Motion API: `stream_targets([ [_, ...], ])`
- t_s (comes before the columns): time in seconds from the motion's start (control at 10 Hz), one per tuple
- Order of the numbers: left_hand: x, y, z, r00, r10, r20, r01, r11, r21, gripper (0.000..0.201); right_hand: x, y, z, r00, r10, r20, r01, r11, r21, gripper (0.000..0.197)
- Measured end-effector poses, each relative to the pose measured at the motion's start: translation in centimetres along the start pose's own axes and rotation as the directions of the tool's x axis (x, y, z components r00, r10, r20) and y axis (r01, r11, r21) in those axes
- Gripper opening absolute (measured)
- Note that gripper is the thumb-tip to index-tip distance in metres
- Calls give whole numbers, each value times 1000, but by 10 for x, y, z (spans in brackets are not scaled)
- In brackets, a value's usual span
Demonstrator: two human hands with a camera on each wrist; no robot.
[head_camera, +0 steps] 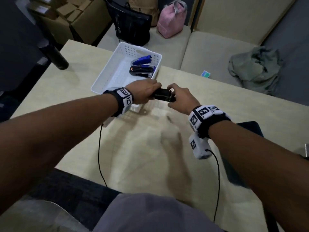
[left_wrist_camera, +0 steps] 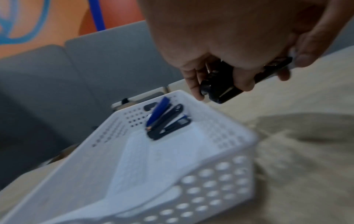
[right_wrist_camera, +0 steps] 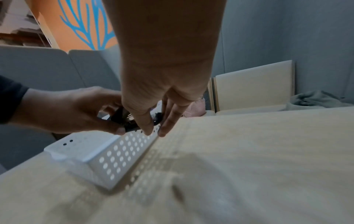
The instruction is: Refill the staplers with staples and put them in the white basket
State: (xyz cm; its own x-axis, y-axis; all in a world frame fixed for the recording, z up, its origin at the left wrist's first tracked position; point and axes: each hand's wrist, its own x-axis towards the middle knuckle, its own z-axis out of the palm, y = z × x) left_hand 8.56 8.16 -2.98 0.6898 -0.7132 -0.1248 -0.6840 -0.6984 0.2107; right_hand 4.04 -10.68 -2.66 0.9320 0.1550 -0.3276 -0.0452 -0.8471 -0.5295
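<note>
On pale wooden table (head_camera: 80, 84), far-left of centre: white basket (head_camera: 107, 71), perforated walls, handle cut-out in far wall. Inside, at far-right corner: two staplers, blue stapler (head_camera: 143, 59) farther back, top lifted at an angle; black stapler (head_camera: 141, 70) nearer, lying beside it and touching or nearly so. Rest of basket floor bare white. Same pair seen from left wrist view, blue stapler (left_wrist_camera: 158, 112) tilted up against black stapler (left_wrist_camera: 168, 122) near the handle cut-out.

Just beyond near-right corner of basket, above the table: third stapler, black, held stapler (head_camera: 164, 95), gripped from both ends, clear of the tabletop. Left hand (head_camera: 143, 93) curled round its left end; left wrist view shows fingers (left_wrist_camera: 193, 84) wrapped under the body and thumb across the top, held stapler (left_wrist_camera: 220, 92) protruding below the palm. Right hand (head_camera: 181, 97) at the right end, fingertips pinching that end; right wrist view shows fingers (right_wrist_camera: 145, 125) pointing down over the dark body (right_wrist_camera: 130, 121), mostly hidden behind them. Whether stapler is open or closed: cannot tell, blurred.

Far-left on table: dark bottle (head_camera: 55, 56), upright. Beyond table on cushioned bench: black bag (head_camera: 132, 25), pink bag (head_camera: 172, 20), grey-green cloth (head_camera: 255, 67), small card (head_camera: 206, 74).
</note>
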Motion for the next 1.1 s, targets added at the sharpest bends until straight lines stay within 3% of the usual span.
stream_targets([
  [0.1,-1,-61,-7,982,-190,2,190,981,-46,33,38,-27,-2,998,-37,58,34,998,48,62],
  [0.2,-3,-107,-4,933,-351,84,355,934,-45,37,71,-49,6,991,-48,128,52,998,-27,59],
  [0.3,4,-129,8,907,-374,196,378,926,17,28,94,-63,15,988,-43,147,59,993,-103,57],
  [0.4,19,-140,22,919,-316,235,319,947,27,19,112,-67,17,994,-27,104,39,993,-112,52],
  [0.6,36,-148,29,944,-291,153,281,956,85,27,127,-53,17,998,-53,-15,54,997,54,37],
  [0.7,38,-148,26,954,-272,127,254,957,144,20,125,-49,19,997,-62,-46,66,993,95,34],
  [0.8,42,-141,21,956,-281,89,261,947,187,27,117,-51,20,995,-98,-26,98,995,-9,32],
  [0.9,47,-127,16,930,-352,104,329,926,187,39,103,-51,22,989,-119,84,126,989,-80,31],
  [1.0,51,-114,0,900,-414,133,389,904,178,37,83,-49,17,982,-130,135,139,988,-60,33],
  [1.1,62,-98,-22,909,-403,103,384,909,164,36,66,-38,6,987,-111,116,117,992,-47,31],
])
